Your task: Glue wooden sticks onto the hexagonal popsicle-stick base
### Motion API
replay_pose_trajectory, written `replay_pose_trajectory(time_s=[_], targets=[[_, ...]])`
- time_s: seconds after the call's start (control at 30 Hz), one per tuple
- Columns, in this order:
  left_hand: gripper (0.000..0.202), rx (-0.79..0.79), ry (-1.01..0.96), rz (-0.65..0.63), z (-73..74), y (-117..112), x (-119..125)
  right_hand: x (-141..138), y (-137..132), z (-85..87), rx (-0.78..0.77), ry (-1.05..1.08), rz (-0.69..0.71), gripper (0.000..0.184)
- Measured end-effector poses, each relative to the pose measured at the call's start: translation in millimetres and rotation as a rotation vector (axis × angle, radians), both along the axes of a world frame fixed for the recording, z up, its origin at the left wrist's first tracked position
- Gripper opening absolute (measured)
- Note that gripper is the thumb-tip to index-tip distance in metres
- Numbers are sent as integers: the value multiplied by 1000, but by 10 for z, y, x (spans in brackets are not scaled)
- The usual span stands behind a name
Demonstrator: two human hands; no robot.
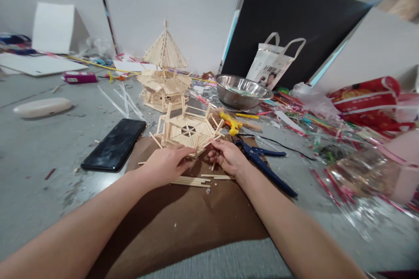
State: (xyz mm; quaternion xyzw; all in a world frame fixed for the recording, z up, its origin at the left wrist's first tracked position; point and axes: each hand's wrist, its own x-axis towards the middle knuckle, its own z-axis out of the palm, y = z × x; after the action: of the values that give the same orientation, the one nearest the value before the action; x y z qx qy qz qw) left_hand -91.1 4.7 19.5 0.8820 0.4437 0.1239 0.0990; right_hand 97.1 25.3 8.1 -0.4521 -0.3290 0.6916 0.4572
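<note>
Two bare hands meet at the near edge of a wooden stick frame; the right hand has thumb and forefinger pinched on a thin stick at the frame's near right side; the left hand has its fingers bent against the near left side, though whether they grip or only steady it I cannot tell. The six-sided frame sits on the far part of a brown sheet, with loose sticks lying just nearer, between the wrists; a black phone lies to the left, blue cutters and a yellow glue gun to the right; a roofed stick pavilion stands just behind.

Farther out on the grey bench come the containers: a steel bowl, wide and upright, with something pale inside, too unclear to name; a white handled bag upright behind it, contents hidden; a pink-topped clear container at the right, its contents uncertain; a red packet beyond, its inside hidden.
</note>
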Motion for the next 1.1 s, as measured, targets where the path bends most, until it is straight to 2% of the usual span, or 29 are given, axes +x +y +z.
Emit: replay_pose_trajectory(time_s=[0.6,1.1], targets=[[34,-24,6,-8,-10,14,-9,-2,-5,11,-13,13,9,9],[32,21,25,3,-4,14,-1,4,4,12,-15,15,4,9]])
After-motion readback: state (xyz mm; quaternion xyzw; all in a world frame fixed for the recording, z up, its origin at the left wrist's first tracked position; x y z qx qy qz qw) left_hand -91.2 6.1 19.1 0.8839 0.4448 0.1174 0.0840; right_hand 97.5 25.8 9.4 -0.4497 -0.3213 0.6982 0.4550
